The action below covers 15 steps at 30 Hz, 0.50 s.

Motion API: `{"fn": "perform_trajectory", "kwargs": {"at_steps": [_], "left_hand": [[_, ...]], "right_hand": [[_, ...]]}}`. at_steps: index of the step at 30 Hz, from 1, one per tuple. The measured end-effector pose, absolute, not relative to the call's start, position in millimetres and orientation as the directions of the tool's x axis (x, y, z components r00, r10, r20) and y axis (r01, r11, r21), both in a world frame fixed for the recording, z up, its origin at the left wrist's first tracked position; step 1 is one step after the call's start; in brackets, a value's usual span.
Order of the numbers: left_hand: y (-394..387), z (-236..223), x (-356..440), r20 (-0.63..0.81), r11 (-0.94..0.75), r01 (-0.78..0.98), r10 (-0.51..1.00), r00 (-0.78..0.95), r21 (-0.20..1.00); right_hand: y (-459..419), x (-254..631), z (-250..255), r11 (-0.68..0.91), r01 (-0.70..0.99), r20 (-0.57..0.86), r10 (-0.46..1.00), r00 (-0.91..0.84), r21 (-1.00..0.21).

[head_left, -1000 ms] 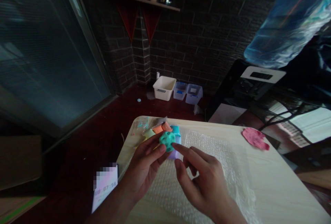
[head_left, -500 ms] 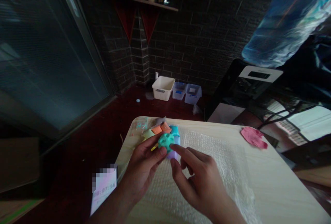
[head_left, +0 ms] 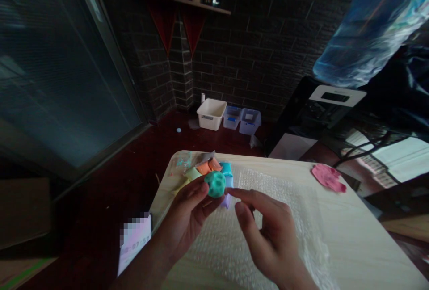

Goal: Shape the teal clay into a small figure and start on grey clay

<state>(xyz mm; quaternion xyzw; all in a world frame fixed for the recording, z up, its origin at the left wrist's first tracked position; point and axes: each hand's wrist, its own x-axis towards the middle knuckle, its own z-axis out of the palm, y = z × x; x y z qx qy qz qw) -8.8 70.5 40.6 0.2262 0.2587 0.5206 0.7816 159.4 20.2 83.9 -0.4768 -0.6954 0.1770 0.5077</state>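
Note:
A round green lump of modelling clay (head_left: 216,184), pitted with several dents, is pinched in the fingers of my left hand (head_left: 187,212) above the table. My right hand (head_left: 270,229) is beside it, index finger stretched out with its tip at the lump's right edge; whether it touches I cannot tell. Its thumb is apart from the index finger and nothing sits between them. Behind the lump lie small clay packets: orange (head_left: 214,164), teal (head_left: 226,169), pale green (head_left: 192,173) and purple (head_left: 227,201), partly hidden by my left hand.
Bubble wrap (head_left: 278,205) covers the middle of the wooden table (head_left: 362,232). A flattened pink clay piece (head_left: 329,178) lies near the right edge. At lower left is a phone (head_left: 136,243) showing a timer. Plastic bins (head_left: 212,115) stand on the floor beyond, near a water dispenser (head_left: 321,111).
My right index finger has drawn back from the lump's face to its right edge, and the hand moved slightly right. The green lump has been turned in my left fingers.

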Motion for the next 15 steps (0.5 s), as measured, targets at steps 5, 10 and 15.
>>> {"fn": "perform_trajectory", "kwargs": {"at_steps": [5,10,15], "left_hand": [[71.7,45.3,-10.0,-0.226,0.426,-0.742,0.905,0.361,0.518],[73.3,45.2,-9.3,-0.251,0.439,-0.751,0.898,0.360,0.493],[72.7,44.5,-7.9,-0.231,0.422,-0.749,0.907,0.354,0.510]], "right_hand": [[21.1,163.5,88.8,0.470,0.496,0.563,0.825,0.047,-0.730],[23.0,159.9,80.6,0.498,0.530,0.525,0.844,-0.114,-0.686],[22.7,157.2,80.0,0.534,0.596,0.524,0.825,-0.211,-0.600]]}}
